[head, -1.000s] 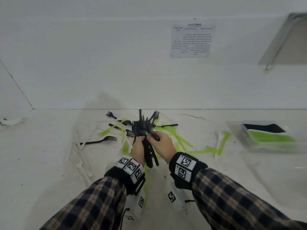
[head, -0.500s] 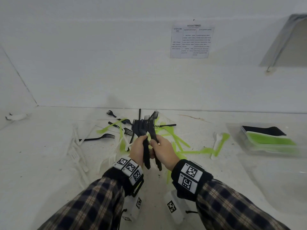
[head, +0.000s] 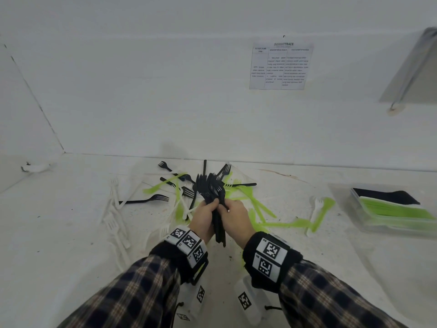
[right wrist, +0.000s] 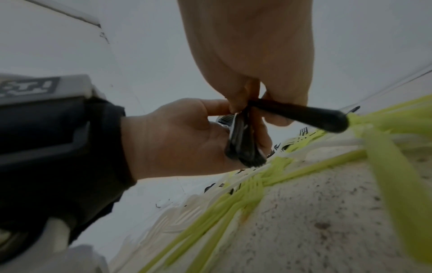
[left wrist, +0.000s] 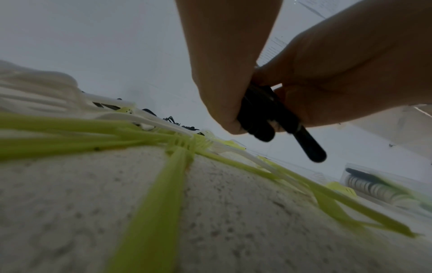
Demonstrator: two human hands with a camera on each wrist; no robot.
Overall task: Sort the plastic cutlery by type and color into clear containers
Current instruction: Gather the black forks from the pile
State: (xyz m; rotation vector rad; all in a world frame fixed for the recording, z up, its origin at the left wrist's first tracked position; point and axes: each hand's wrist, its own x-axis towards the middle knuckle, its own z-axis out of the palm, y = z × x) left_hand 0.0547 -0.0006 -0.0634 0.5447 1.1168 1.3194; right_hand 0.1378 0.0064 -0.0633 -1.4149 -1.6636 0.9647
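Both hands meet above the pile in the head view. My left hand (head: 203,216) grips a bundle of black forks (head: 210,187), tines pointing away and handles hanging below the fist. My right hand (head: 234,215) pinches a black fork against that bundle. In the right wrist view the right hand (right wrist: 252,55) holds one black fork handle (right wrist: 304,114) that juts sideways from the bundle (right wrist: 243,144) in the left hand (right wrist: 177,136). The left wrist view shows the left hand (left wrist: 222,73) and the black handles (left wrist: 264,118). A clear container (head: 390,226) at the right holds black and green cutlery.
Loose green forks (head: 256,203), white forks (head: 115,216) and black forks (head: 147,200) lie scattered on the white table around and beyond my hands. A white and a green piece (head: 320,214) lie near the container. A wall stands close behind the pile.
The black handles that splayed apart below my hands now lie closer together in one bundle. Both hands stay in about the same place over the pile.
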